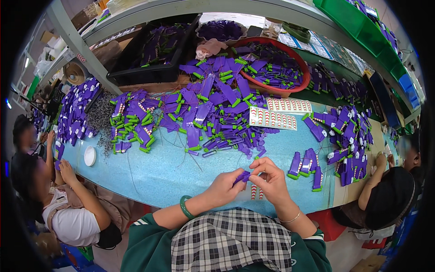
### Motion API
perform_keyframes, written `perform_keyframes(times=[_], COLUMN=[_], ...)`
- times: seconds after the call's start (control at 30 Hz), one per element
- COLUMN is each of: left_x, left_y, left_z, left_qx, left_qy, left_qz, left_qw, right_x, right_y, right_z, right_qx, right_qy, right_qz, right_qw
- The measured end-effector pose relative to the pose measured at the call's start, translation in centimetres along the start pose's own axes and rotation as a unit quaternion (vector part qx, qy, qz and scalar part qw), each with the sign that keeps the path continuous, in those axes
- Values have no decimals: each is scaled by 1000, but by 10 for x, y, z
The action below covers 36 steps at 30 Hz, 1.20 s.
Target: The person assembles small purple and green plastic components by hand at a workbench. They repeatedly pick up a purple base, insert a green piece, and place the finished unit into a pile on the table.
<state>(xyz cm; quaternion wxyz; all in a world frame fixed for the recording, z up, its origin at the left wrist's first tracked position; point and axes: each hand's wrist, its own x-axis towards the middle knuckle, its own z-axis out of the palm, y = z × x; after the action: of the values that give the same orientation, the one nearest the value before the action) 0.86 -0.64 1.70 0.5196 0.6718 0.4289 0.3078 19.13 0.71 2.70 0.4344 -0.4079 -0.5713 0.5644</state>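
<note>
My left hand (pixel 223 187) and my right hand (pixel 270 177) meet over the near edge of the light blue table (pixel 158 174). Together they pinch a small purple plastic piece (pixel 242 176); the left grips its lower end, the right fingers its upper end. A green bangle sits on my left wrist, a thin bracelet on my right. A strip of red-and-white striped stickers (pixel 256 192) lies just under my hands. A large heap of purple pieces with green tips (pixel 213 113) lies beyond them.
Sticker sheets (pixel 273 119) lie mid-table. A red basin (pixel 281 68) and a black tray (pixel 154 50) hold more purple pieces at the back. Finished pieces (pixel 306 165) stand in a row at my right. A white lid (pixel 90 155) lies at left. Other people sit at both sides.
</note>
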Motion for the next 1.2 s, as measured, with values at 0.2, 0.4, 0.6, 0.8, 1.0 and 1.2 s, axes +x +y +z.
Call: perform_keyframes(times=[0.2, 0.4, 0.6, 0.8, 1.0, 1.2], left_x=[-2, -4, -5, 2, 2, 3], left_y=[8, 0, 12, -3, 9, -2], left_z=[2, 6, 1, 1, -19, -17], left_qx=[123, 151, 47, -154, 16, 31], left_qy=[7, -21, -55, 88, 132, 110], left_qz=[70, 68, -44, 13, 70, 66], left_qw=[990, 986, 996, 984, 989, 991], right_x=[-9, -12, -13, 1, 6, 9], right_y=[6, 3, 14, 15, -3, -37], right_z=[6, 4, 13, 15, -7, -28], right_qx=[-221, -169, -136, 70, -382, -445], right_qy=[81, -3, 20, 63, -11, -12], right_qz=[-141, -61, -44, -18, -96, -134], right_qw=[962, 984, 990, 995, 919, 885])
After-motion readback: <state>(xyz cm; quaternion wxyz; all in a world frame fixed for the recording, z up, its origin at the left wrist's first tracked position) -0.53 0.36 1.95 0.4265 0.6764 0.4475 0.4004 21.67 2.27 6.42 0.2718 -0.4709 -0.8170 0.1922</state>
